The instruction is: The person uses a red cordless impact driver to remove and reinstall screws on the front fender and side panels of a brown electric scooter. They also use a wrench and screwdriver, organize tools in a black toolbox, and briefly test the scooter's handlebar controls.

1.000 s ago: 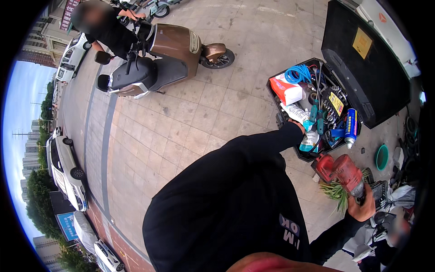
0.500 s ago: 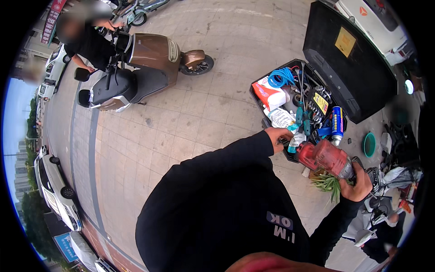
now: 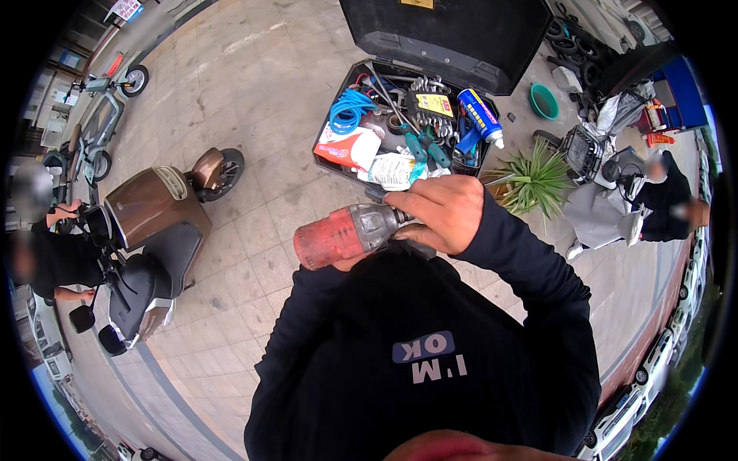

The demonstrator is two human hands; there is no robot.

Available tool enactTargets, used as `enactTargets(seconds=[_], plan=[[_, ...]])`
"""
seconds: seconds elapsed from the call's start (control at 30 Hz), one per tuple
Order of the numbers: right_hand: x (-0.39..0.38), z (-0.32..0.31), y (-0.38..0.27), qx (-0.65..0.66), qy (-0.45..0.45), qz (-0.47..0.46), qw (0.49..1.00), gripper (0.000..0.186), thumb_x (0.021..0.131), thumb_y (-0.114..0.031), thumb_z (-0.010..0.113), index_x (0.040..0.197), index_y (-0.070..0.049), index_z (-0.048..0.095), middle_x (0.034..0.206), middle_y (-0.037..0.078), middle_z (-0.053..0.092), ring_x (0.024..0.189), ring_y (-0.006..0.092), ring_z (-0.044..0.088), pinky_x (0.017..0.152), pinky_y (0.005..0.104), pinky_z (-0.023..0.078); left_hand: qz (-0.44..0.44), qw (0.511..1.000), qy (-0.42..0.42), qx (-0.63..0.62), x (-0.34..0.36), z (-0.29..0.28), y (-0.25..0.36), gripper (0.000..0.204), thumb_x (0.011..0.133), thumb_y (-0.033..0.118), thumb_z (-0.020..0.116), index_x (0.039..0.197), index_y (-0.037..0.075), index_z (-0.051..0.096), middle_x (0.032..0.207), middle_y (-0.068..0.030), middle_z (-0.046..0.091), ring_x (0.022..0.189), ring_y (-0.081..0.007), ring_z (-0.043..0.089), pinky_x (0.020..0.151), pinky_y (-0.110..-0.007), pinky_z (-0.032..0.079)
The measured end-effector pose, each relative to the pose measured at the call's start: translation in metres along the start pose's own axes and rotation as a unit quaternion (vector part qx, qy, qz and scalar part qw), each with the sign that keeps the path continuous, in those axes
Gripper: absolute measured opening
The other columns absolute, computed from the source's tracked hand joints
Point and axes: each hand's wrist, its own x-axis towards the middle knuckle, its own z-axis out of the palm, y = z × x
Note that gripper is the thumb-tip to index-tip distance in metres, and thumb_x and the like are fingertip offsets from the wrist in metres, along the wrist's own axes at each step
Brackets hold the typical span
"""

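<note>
A worn red and grey impact wrench (image 3: 336, 237) is held in front of my chest, its nose pointing right. My right hand (image 3: 448, 213) closes its thumb and fingers about the dark tip of that nose; any small part between the fingertips cannot be made out. Under the wrench body only a strip of my left hand (image 3: 350, 263) shows, closed on the tool's hidden handle side, with its fingers out of sight. Just beyond stands an open black toolbox (image 3: 338, 176) holding a coiled blue hose (image 3: 351, 107), teal-handled screwdrivers (image 3: 415, 144), several spanners (image 3: 434, 92) and a blue spray can (image 3: 480, 115).
A brown scooter (image 3: 150, 198) stands at left, a person at its handlebar. The toolbox lid (image 3: 453, 46) is raised at the back. Right of the box are a spiky green plant (image 3: 536, 180), a green basin (image 3: 543, 101) and another person beside a parked vehicle.
My view has turned to the right. My left hand has left the toolbox and come under the impact wrench. The wrench and my right hand have come in closer to my chest.
</note>
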Motion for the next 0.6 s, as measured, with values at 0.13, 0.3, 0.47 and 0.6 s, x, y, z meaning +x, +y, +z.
enactTargets(seconds=[0.13, 0.3, 0.47, 0.6], plan=[[0.005, 0.012, -0.004, -0.019, -0.066, -0.002, 0.998, 0.039, 0.074, -0.025, 0.078, 0.106, -0.008, 0.065, 0.075, 0.005, 0.057, 0.059, 0.0225, 0.06, 0.052, 0.0337, 0.047, -0.076, 0.979, 0.018, -0.189, -0.03, -0.024, -0.03, 0.056, 0.073, 0.021, 0.086, 0.121, 0.011, 0.06, 0.111, -0.0038, 0.065, 0.102, -0.0213, 0.063, 0.092, -0.038, 0.05], [-0.001, -0.002, 0.049, -0.114, -0.006, 0.13, 0.985, 0.03, 0.082, -0.025, 0.073, 0.105, -0.008, 0.064, 0.078, 0.007, 0.064, 0.065, 0.0254, 0.066, 0.055, 0.0355, 0.05, -0.074, 0.949, 0.248, -0.182, -0.067, -0.059, -0.048, 0.052, 0.079, 0.031, 0.08, 0.115, 0.003, 0.056, 0.079, -0.0063, 0.056, 0.069, -0.0186, 0.055, 0.066, -0.033, 0.047], [-0.042, -0.012, 0.216, 0.209, 0.194, 0.381, 0.879, 0.028, 0.101, -0.014, 0.056, 0.124, 0.001, 0.051, 0.091, 0.009, 0.067, 0.078, 0.0152, 0.067, 0.068, 0.0251, 0.051, -0.123, 0.818, 0.48, -0.293, -0.087, -0.142, -0.049, 0.032, 0.09, 0.021, 0.067, 0.107, -0.004, 0.056, 0.063, -0.0046, 0.047, 0.053, -0.0126, 0.045, 0.053, -0.027, 0.042], [-0.014, 0.025, 0.266, 0.355, 0.217, 0.56, 0.717, 0.023, 0.097, -0.017, 0.061, 0.111, -0.001, 0.053, 0.08, 0.011, 0.068, 0.064, 0.0166, 0.066, 0.054, 0.0311, 0.053, -0.146, 0.826, 0.521, -0.158, -0.106, -0.141, -0.062, 0.028, 0.089, 0.011, 0.068, 0.109, -0.008, 0.059, 0.065, -0.005, 0.052, 0.054, -0.0122, 0.047, 0.053, -0.027, 0.042]])
